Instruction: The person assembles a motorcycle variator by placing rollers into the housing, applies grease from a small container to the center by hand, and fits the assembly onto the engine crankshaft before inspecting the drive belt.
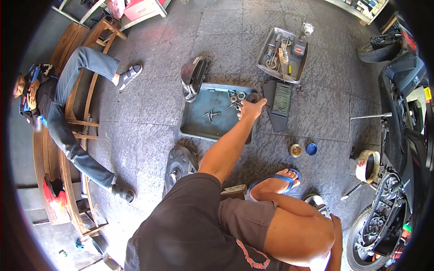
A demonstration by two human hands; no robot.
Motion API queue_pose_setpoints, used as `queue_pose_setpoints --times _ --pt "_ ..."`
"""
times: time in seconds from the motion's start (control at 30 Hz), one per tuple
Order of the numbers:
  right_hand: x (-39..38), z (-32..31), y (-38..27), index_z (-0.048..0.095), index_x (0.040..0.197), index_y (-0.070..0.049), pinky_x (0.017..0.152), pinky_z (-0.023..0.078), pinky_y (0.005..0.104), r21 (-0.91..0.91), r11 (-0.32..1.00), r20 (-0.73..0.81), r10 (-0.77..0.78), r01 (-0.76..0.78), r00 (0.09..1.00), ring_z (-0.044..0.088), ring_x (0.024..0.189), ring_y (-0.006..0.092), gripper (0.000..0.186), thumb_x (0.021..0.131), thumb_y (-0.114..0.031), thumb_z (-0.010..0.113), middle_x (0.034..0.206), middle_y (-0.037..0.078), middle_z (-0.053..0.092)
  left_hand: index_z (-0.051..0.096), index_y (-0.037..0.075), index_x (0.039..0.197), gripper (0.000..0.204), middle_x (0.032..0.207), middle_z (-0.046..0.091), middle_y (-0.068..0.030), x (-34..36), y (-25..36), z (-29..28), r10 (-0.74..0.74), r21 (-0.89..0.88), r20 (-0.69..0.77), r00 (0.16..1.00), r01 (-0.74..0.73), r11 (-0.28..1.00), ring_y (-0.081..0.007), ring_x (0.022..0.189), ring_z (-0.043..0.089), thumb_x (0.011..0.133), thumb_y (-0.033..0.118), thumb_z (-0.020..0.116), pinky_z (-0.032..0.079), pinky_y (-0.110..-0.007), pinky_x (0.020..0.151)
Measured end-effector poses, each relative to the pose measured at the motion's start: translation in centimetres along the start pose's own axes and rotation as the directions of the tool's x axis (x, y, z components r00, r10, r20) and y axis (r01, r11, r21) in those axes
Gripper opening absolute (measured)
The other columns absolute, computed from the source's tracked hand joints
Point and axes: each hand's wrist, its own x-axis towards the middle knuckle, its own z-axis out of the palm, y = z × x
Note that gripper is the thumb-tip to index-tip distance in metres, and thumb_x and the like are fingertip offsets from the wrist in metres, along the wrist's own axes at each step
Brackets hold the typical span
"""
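My left hand (251, 109) reaches over the right side of a blue-grey tray (199, 128). Its fingers curl down beside metal rings and small round parts (233, 95), next to a dark round part (252, 97); what lies under the fingers is hidden. Several loose bolts (211, 115) lie in the middle of the tray. To the right of this hand, an air filter (282, 100) in a black frame rests on the floor. Beside my bent knee at the lower right is my right hand (335, 222), mostly hidden, its fingers out of sight.
A tool tray (294, 77) stands beyond the filter. A dark plastic cover (193, 79) leans at the blue-grey tray's left corner. Two small tins, gold (295, 150) and blue (311, 149), stand near my sandalled foot. A partly dismantled motorcycle (391, 194) is right; a seated person (68, 104) left.
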Motion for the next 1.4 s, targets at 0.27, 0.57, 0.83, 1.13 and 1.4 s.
queue_pose_setpoints --times 0.27,0.57,0.83,1.13,1.4 --pt "0.9 -3.7 -3.9 0.045 0.135 0.004 0.104 0.040 0.0457 0.118 0.991 -0.108 0.073 -0.060 0.991 0.050 0.121 0.0425 0.069 0.075 -0.011 0.076 0.129 0.025 0.051 0.047 0.003 0.138 0.103 0.137 0.053 -0.0210 -2.8 -6.0 -10.7 0.217 0.443 -0.005 0.976 -0.193 0.875 -0.0404 0.128 0.049 0.060 0.062 0.079 0.038 -0.052 0.105" --pt "1.9 -2.5 -3.2 0.046 0.134 0.002 0.102 0.042 0.0456 0.117 0.991 0.044 0.062 -0.066 0.997 0.051 0.119 0.0425 0.067 0.077 -0.014 0.076 0.129 0.023 0.052 0.048 0.002 0.135 0.094 0.138 0.044 -0.0279 -0.7 -15.8 -17.6 0.176 0.742 -0.123 0.977 -0.027 0.669 -0.0475 0.130 0.040 0.067 0.059 0.079 0.029 -0.055 0.110" --pt "2.1 -3.9 -3.4 0.046 0.134 0.004 0.102 0.041 0.0443 0.123 0.988 -0.041 0.100 -0.094 0.994 0.051 0.118 0.0414 0.068 0.077 -0.015 0.077 0.128 0.024 0.052 0.056 0.004 0.128 0.063 0.133 0.048 -0.0228 0.7 -15.3 -13.8 0.594 0.782 -0.199 0.780 -0.239 0.576 -0.0425 0.128 0.039 0.084 0.047 0.067 0.031 -0.054 0.106" --pt "1.1 -4.0 -3.5 0.047 0.134 0.005 0.102 0.042 0.0430 0.161 0.951 0.041 0.262 -0.265 0.964 0.052 0.118 0.0394 0.066 0.078 -0.014 0.076 0.127 0.023 0.052 0.070 0.010 0.105 0.024 0.106 0.062 -0.0155 7.0 -7.3 -5.9 0.751 0.422 -0.100 0.653 -0.656 0.626 -0.0353 0.104 0.058 0.090 0.027 0.061 0.048 -0.046 0.091" --pt "-0.8 -3.4 -1.9 0.051 0.131 0.004 0.101 0.043 0.0440 0.136 0.957 -0.054 0.267 -0.258 0.962 0.054 0.118 0.0408 0.062 0.079 -0.019 0.076 0.126 0.024 0.056 0.072 0.012 0.104 0.027 0.112 0.066 -0.0169 8.6 -2.6 -1.0 0.697 0.595 -0.153 0.701 -0.498 0.631 -0.0351 0.105 0.063 0.089 0.029 0.057 0.051 -0.046 0.090"
